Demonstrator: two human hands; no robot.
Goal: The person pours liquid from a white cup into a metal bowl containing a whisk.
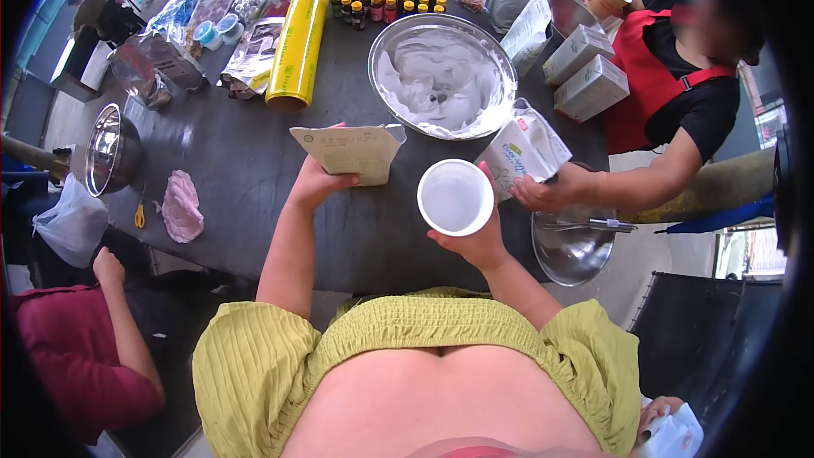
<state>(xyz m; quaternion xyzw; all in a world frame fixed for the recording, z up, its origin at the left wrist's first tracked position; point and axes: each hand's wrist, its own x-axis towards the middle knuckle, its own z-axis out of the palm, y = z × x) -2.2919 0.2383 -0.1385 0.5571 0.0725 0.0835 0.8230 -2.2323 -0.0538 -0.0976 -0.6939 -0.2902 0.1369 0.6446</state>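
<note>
My left hand (321, 181) grips a carton (356, 149) with small printing on its side, raised over the dark table. In my right hand (474, 238) is a white cup (455, 197), its mouth turned up towards me; its inside looks pale, and I cannot tell whether it holds anything. Just right of the cup, a co-worker's hand (553, 189) holds a printed cream carton (524, 149). Beyond it stands a large steel bowl (375, 86) containing white whipped cream (445, 70).
A yellow roll of wrap (299, 38) lies left of the bowl, with small yellow-capped bottles (388, 0) behind. Two cartons (588, 86) stand at right. Scissors (139, 215) and pink cloth (181, 207) lie left. A whisk (591, 224) rests over a bowl (572, 261).
</note>
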